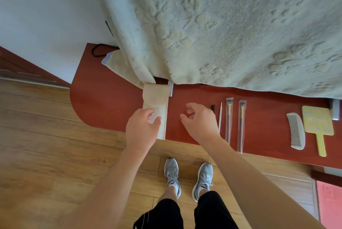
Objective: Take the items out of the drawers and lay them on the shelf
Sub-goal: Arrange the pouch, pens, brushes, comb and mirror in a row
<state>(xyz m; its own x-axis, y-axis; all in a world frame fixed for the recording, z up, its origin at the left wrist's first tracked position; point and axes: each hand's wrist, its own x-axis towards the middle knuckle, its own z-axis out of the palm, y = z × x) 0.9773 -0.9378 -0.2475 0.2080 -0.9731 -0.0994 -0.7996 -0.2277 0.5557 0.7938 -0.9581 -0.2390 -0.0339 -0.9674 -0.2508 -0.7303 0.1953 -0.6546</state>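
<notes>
A beige fabric pouch [156, 99] with a snap flap lies on the red-brown shelf [103, 99]. My left hand [142, 128] rests on the pouch's near end, fingers bent over it. To its right my right hand [200, 120] hovers over bare shelf with loosely curled fingers, holding nothing. Right of that hand lie a thin white stick [220, 117] and two brushes in clear sleeves [229, 117] [241, 123]. Farther right are a grey comb [296, 130] and a yellow hand mirror [317, 123].
A thick pale blanket [222, 25] hangs over the shelf's back edge. A black cable [98, 50] lies at the shelf's far left corner. Wooden floor [46, 136] and my grey shoes [172, 171] are below; a pink mat [329, 202] sits at the lower right.
</notes>
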